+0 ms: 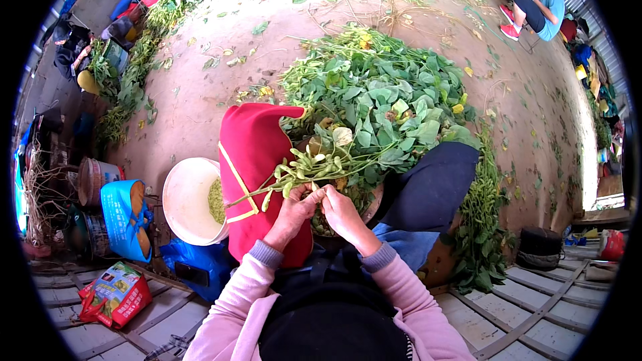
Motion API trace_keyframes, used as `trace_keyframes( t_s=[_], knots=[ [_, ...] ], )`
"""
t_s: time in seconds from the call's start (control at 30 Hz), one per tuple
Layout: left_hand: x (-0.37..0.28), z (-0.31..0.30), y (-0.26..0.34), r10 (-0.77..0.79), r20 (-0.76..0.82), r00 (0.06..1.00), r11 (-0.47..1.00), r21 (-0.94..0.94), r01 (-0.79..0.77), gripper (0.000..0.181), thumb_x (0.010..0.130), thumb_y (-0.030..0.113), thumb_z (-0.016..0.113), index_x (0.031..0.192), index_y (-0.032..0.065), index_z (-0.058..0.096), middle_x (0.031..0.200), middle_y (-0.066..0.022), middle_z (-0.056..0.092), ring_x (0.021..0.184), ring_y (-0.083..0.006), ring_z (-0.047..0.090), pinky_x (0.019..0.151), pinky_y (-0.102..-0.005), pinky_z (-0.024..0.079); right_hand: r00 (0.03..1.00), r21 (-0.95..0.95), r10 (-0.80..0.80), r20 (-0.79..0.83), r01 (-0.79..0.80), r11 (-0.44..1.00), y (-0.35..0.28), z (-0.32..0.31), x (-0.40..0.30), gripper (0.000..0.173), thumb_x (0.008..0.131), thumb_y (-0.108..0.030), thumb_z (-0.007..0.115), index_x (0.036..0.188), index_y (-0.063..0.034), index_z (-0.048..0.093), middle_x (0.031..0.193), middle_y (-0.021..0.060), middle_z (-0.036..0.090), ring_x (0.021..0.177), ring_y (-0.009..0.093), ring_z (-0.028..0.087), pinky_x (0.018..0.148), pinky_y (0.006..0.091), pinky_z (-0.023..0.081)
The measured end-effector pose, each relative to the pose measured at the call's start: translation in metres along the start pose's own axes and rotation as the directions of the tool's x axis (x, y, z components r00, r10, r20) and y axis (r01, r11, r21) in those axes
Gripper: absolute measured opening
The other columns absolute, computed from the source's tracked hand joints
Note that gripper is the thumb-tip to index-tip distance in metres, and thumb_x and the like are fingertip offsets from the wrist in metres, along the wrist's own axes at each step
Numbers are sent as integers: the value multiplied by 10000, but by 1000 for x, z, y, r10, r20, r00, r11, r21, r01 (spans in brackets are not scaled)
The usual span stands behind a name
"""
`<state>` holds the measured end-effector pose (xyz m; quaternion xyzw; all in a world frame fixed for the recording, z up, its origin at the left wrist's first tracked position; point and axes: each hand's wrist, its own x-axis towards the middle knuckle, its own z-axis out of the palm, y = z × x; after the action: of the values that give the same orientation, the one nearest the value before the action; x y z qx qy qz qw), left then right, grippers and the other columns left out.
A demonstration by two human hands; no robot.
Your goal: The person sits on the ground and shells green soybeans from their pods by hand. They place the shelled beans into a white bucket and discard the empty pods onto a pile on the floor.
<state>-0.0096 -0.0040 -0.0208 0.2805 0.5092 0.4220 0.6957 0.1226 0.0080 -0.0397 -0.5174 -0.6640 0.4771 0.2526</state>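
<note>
A soybean stalk point(273, 188) with plump green pods point(321, 163) lies across the red cloth point(256, 160) over my left knee. My left hand point(295, 209) pinches at the stalk's underside, thumb towards the right. Fingertips of my right hand point(343, 210) meet it there and close on a small pod point(314, 186). The exact grip of both hands is partly hidden by the fingers. Left of the cloth stands a white bucket point(188, 195) holding picked green pods point(216, 200). Just beyond my hands rises a heap of leafy soybean plants point(381, 95).
A blue bag point(198, 260) bearing a dark phone point(192, 275) sits left of me, near a red printed bag point(115, 296). More plants point(479, 215) line my right side. One person point(544, 10) sits far right, another point(72, 52) far left. Leaves litter the concrete floor point(200, 105).
</note>
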Motion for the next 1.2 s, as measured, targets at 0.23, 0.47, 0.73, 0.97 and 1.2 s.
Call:
trace_keyframes(
  t_s=[0.23,0.47,0.73,0.97,1.2],
  knots=[
    [-1,-3,-9,-12,-3,1000,962,-274,11,133,872,171,494,879,47,545,649,29,444,467,-49,338,411,-196,231,980,-202,-58,-189,19,979,-29,-26,11,178,890,-204,433,904,-26,441,669,233,566,644,411,562,559,491,436],
    [2,-17,-16,11,48,999,991,-132,-4,191,872,202,417,836,48,524,576,19,403,455,-68,334,411,-210,238,986,-313,-37,-165,-16,950,-12,-26,33,259,862,-269,511,827,-13,489,681,214,589,649,399,579,557,467,450],
    [-3,-4,3,-137,94,986,940,-302,159,183,846,144,399,937,54,529,750,-38,515,513,-79,401,416,-186,264,977,211,-48,-206,92,973,-17,-23,29,141,864,-166,507,901,-29,503,742,158,591,638,324,597,554,374,459],
    [1,2,-15,-84,-23,996,859,-508,60,206,884,216,496,1018,66,542,723,28,493,565,-46,419,442,-166,292,965,-99,-236,-112,225,969,-30,-25,9,128,857,-108,507,939,-46,431,729,145,578,653,319,596,558,372,464],
    [3,11,-13,-32,-149,988,945,-326,-18,104,851,194,584,859,91,594,613,79,451,483,-15,334,402,-168,225,987,25,89,133,-94,995,-22,-21,-11,153,874,-160,414,962,-36,395,669,246,563,668,423,562,594,512,430]
  ],
)
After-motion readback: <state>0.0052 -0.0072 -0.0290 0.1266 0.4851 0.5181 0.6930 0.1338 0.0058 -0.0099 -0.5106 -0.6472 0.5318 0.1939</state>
